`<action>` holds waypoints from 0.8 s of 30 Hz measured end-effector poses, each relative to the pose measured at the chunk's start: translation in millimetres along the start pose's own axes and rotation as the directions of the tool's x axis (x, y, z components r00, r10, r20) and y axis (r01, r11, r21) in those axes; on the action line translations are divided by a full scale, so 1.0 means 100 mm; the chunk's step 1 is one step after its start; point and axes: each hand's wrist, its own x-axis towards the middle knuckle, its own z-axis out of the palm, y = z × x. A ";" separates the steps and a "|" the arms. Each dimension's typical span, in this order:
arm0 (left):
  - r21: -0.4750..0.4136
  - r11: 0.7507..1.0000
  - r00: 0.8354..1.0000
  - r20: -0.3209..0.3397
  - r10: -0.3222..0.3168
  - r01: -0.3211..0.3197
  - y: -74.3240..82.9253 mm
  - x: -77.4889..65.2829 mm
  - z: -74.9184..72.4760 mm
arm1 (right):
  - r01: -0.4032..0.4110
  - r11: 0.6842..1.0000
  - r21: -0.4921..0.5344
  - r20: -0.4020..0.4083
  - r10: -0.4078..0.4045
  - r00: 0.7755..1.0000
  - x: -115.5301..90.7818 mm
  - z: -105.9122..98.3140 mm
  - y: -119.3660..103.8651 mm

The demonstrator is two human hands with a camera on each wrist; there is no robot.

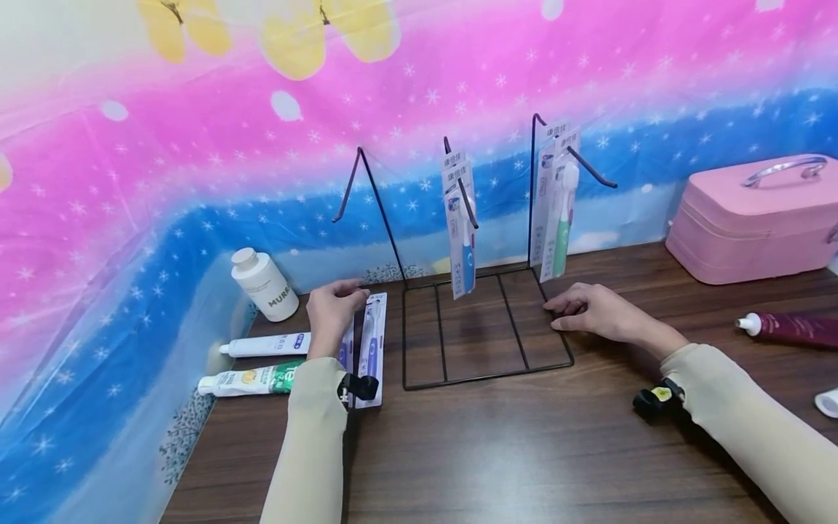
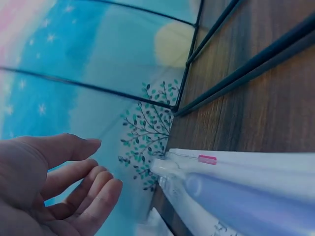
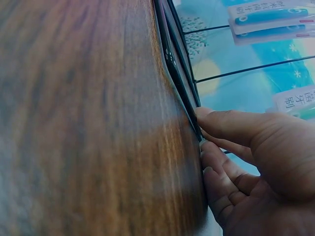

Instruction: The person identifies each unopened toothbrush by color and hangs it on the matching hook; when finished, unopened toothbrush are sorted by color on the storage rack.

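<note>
A black wire display rack (image 1: pixel 487 376) stands on the table with three hooked uprights. My right hand (image 1: pixel 592 313) pinches the right side of its base between thumb and fingers, as the right wrist view also shows. Blue packaged toothbrushes (image 1: pixel 463 247) hang on the middle hook, green packaged toothbrushes (image 1: pixel 559 233) on the right one. The left hook carries nothing. Left of the rack, my left hand (image 1: pixel 332 313) hovers near purple packaged toothbrushes (image 1: pixel 372 349) lying on the table. Its fingers (image 2: pixel 107 196) are loosely bent and hold nothing in the left wrist view.
At the left lie two toothpaste tubes (image 1: pixel 252 380), with a white bottle (image 1: pixel 265 285) behind them. A pink case (image 1: pixel 753 225) stands at the back right. Nearer on that side is a dark red tube (image 1: pixel 792 329). A patterned cloth (image 1: pixel 262 160) covers the wall behind.
</note>
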 end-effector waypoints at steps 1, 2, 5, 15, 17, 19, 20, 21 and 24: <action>-0.006 1.000 1.000 0.002 -0.018 0.018 -0.01 0.01 0.00 | 0.000 1.000 0.003 0.002 0.000 1.000 0.00 0.00 0.00; -0.007 0.999 0.999 0.006 -0.032 0.032 -0.02 0.02 0.01 | 0.001 1.000 0.003 0.004 -0.001 1.000 0.00 0.00 0.00; 0.026 0.999 0.999 0.011 -0.047 0.047 -0.05 0.04 0.03 | 0.004 1.000 0.006 0.006 -0.004 1.000 0.01 -0.01 0.01; 0.150 0.986 0.997 0.025 -0.070 0.066 -0.10 0.00 0.17 | -0.003 1.000 0.014 0.014 0.003 1.000 0.00 -0.01 0.00; 0.154 0.986 0.997 0.030 -0.072 0.067 -0.11 0.00 0.19 | 0.001 1.000 0.010 0.012 -0.001 1.000 0.00 0.00 0.00; 0.160 0.985 0.997 0.035 -0.068 0.062 -0.11 -0.01 0.20 | 0.004 1.000 0.001 0.010 -0.004 1.000 0.00 -0.01 0.00; 0.163 0.985 0.997 0.034 -0.068 0.062 -0.11 -0.01 0.20 | 0.005 1.000 -0.002 0.009 -0.005 1.000 0.00 -0.01 0.00; 0.165 0.984 0.997 0.032 -0.068 0.062 -0.10 -0.02 0.20 | 0.006 1.000 -0.007 0.008 -0.006 1.000 0.00 0.00 0.00; 0.188 0.981 0.998 0.032 -0.060 0.053 -0.09 -0.03 0.20 | 0.009 1.000 -0.018 0.005 -0.009 1.000 0.00 0.00 0.00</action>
